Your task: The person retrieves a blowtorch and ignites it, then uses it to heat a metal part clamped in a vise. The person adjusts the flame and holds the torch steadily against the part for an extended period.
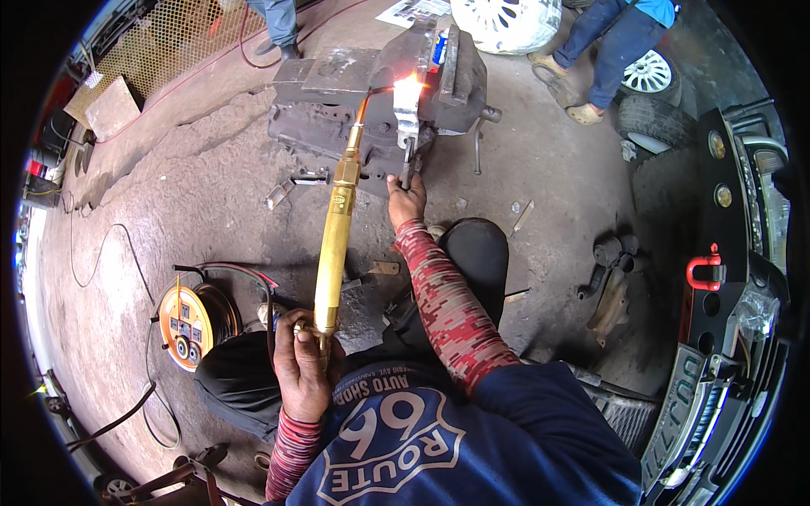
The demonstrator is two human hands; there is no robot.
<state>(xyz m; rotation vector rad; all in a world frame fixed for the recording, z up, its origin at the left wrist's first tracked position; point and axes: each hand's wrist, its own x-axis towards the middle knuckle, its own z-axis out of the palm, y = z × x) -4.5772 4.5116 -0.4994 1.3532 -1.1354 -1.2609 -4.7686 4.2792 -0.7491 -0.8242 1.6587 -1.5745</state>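
My left hand [302, 364] is closed around the lower end of a brass gas torch [332, 253], by its valve knobs. The torch points away from me, and its copper tip bends right toward a bright orange glow on a bent metal strip [406, 108]. That strip stands against a heavy dark bench vise [337, 78]. With my right hand [407, 201] I grip the handles of what look like pliers [409, 162], whose far end meets the strip's near end. Glare hides the strip's top, and the plier jaws are hard to make out.
An orange cable reel [187, 327] and hoses lie at my left. Metal parts [609, 278] rest on the floor at right, near a vehicle bumper with a red shackle [705, 271]. Two people's legs [609, 51] [278, 24] and wheels [506, 21] are at the back.
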